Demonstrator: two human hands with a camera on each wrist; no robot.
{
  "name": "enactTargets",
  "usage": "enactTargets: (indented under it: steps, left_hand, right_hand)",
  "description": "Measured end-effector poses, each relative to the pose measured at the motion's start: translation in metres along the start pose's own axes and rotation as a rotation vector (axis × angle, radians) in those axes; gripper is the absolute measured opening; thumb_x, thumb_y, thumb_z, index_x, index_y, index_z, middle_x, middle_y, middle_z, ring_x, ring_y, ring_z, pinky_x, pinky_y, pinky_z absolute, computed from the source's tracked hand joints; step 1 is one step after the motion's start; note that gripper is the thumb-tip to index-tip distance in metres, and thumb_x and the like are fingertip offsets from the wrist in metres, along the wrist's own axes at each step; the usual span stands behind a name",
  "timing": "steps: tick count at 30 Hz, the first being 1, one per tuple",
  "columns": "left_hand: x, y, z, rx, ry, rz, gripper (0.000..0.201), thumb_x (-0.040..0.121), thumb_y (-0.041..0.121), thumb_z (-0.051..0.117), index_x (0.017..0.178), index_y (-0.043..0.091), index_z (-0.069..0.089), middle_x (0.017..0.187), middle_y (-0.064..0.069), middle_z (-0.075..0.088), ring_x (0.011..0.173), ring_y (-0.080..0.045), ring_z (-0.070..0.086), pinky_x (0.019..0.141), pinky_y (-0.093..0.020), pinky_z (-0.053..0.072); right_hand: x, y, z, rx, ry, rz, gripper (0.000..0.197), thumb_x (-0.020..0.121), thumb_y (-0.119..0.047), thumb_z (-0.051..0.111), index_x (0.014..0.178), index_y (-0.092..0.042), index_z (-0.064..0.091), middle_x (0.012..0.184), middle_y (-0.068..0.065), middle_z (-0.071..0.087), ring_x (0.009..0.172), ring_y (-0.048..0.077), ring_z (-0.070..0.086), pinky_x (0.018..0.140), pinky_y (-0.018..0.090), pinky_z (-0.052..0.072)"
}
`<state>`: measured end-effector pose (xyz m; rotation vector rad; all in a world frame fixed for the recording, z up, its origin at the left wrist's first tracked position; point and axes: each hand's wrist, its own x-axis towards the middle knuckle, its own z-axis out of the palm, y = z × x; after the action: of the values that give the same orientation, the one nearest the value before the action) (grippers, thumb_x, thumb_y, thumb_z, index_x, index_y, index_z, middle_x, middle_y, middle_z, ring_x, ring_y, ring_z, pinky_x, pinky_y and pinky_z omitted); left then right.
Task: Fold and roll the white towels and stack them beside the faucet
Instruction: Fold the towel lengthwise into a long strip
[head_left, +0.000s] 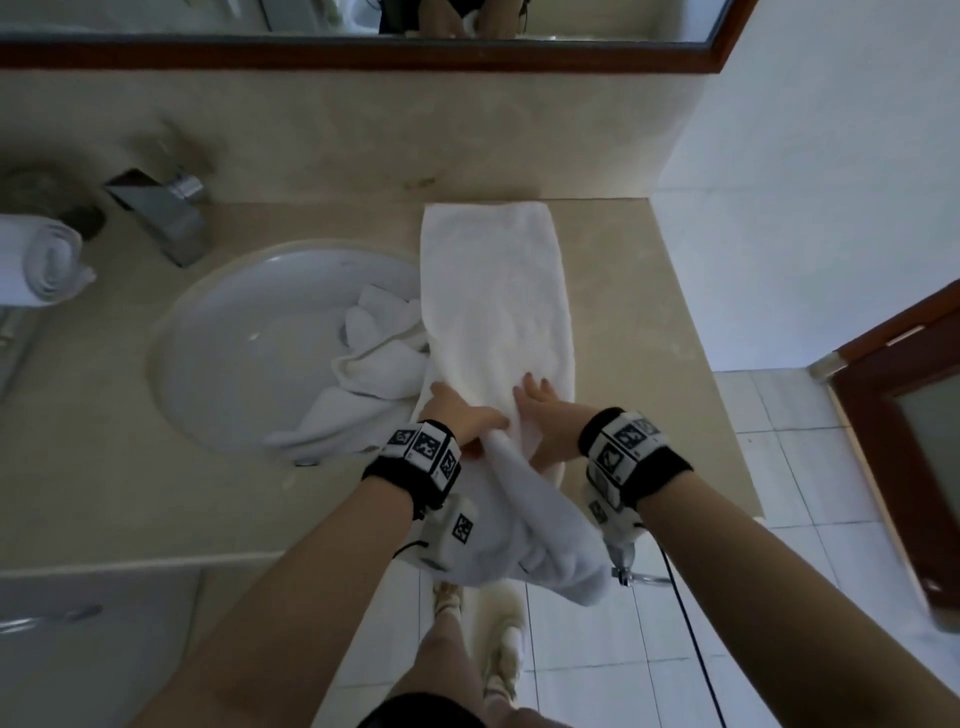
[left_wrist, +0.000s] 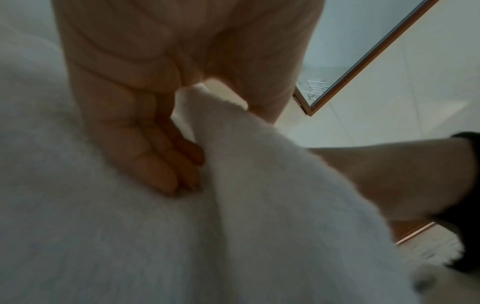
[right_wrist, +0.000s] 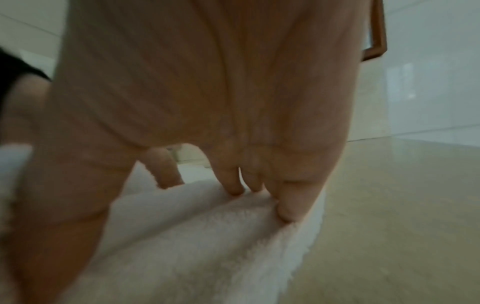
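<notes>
The towel (head_left: 498, 312) lies folded into a long strip on the surface (head_left: 639, 312) just right of the sink (head_left: 234, 332), its near end hanging over the surface's front edge. The left hand (head_left: 462, 415) pinches that near end between thumb and fingers, while the right hand (head_left: 545, 410) presses flat, fingers straight, on the strip beside it. To start the roll well, I judge the left hand should bring the hanging end up and turn it over tight and square to the strip's long edges, with the right hand pinning the cloth just beyond the sink-side fold so it cannot slide.
</notes>
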<state>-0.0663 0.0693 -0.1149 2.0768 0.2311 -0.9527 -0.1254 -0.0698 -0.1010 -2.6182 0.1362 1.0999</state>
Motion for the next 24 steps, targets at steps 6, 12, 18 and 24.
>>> enactTargets:
  steps: [6, 12, 18, 24]
  left_hand:
    - [-0.019, -0.026, 0.007, -0.009, -0.055, 0.009, 0.069, 0.076, 0.009, 0.060, 0.134, 0.015, 0.022, 0.120, -0.021, 0.051, 0.101, -0.040, 0.059, 0.070, -0.048, 0.059]
    - [-0.021, -0.056, -0.005, -0.369, 0.083, 0.019, 0.050, 0.089, 0.000, 0.049, 0.136, 0.008, 0.037, 0.131, -0.015, 0.050, 0.114, -0.039, 0.054, 0.086, -0.057, 0.052]
    - [-0.056, -0.055, 0.017, -0.113, 0.009, -0.003, 0.077, 0.067, 0.047, 0.079, 0.115, 0.018, 0.026, 0.097, -0.016, 0.065, 0.077, -0.028, 0.066, 0.055, -0.031, 0.056]
    - [-0.049, -0.053, 0.032, -0.154, -0.030, 0.209, 0.047, 0.076, 0.007, 0.065, 0.118, -0.004, 0.047, 0.118, -0.026, 0.058, 0.112, -0.037, 0.057, 0.086, -0.042, 0.052]
  right_hand:
    - [0.002, -0.002, 0.014, -0.008, 0.119, 0.017, 0.120, 0.073, -0.041, 0.077, 0.150, -0.009, -0.010, 0.158, 0.011, -0.019, 0.146, 0.031, -0.012, 0.121, 0.044, 0.010]
    - [-0.004, 0.005, 0.025, 0.040, 0.230, 0.037, 0.104, 0.078, -0.042, 0.071, 0.152, -0.016, 0.003, 0.160, 0.007, -0.009, 0.147, 0.031, -0.008, 0.121, 0.041, 0.011]
    - [-0.022, -0.005, 0.044, 0.218, 0.503, 0.463, 0.092, 0.070, -0.054, 0.074, 0.135, -0.003, 0.034, 0.130, 0.015, 0.045, 0.120, 0.031, 0.047, 0.096, 0.035, 0.045]
    - [-0.027, 0.012, 0.055, 0.840, 0.426, 0.402, 0.037, 0.085, -0.033, 0.066, 0.105, -0.001, 0.061, 0.104, 0.016, 0.065, 0.090, 0.032, 0.062, 0.070, 0.030, 0.045]
